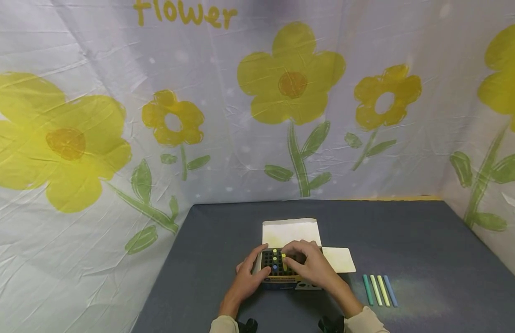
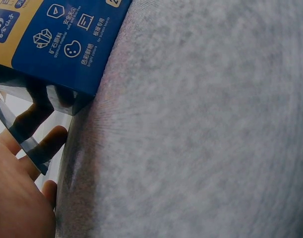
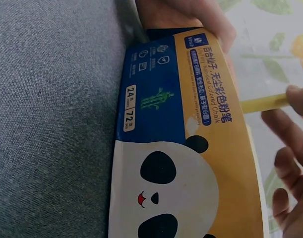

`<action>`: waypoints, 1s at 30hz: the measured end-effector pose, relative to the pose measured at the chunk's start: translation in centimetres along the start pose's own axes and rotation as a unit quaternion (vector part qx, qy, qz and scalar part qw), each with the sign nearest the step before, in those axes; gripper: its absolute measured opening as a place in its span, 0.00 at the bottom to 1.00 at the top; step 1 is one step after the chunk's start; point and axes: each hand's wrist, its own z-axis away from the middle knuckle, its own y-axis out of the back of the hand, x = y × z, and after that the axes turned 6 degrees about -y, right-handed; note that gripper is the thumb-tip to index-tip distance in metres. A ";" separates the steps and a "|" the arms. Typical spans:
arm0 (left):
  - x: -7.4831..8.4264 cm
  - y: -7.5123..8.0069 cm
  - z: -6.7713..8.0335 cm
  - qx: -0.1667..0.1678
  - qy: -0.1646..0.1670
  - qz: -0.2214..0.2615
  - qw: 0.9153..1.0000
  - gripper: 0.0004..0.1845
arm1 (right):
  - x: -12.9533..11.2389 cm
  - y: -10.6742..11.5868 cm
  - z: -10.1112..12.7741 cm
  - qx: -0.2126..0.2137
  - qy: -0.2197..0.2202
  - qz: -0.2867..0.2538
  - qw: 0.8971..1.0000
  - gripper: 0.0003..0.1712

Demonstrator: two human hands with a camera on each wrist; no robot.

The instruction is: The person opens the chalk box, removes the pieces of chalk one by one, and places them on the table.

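My left hand [image 1: 246,277] grips the chalk box [image 1: 280,273] near the table's [image 1: 428,240] front edge; my right hand [image 1: 311,266] pinches a yellow chalk [image 1: 284,262] over it.

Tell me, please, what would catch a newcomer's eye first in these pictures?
Most striking is the white backdrop cloth printed with big yellow flowers, hanging behind and beside the grey table. At the table's middle, the left hand holds the side of an open chalk box with a panda face, while the right hand pinches a yellow chalk stick at its grid. Four chalk sticks lie side by side to the right.
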 end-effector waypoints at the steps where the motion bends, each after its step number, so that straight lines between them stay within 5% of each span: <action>1: 0.0 0.0 0.0 0.000 0.000 0.001 1.000 0.32 | 0.0 0.0 0.0 0.012 0.006 -0.001 1.000 0.11; 11: -0.1 -0.2 -0.1 0.006 0.012 -0.004 1.000 0.32 | 0.0 0.8 -0.2 0.063 0.021 -0.071 0.995 0.12; 18: -0.2 -0.4 -0.2 0.012 0.014 -0.012 1.000 0.32 | 0.6 1.6 0.1 0.067 -0.015 -0.145 0.987 0.10; 30: -0.2 -0.3 0.1 0.016 0.000 -0.009 1.000 0.32 | 2.1 3.8 1.1 0.067 -0.024 -0.149 0.986 0.11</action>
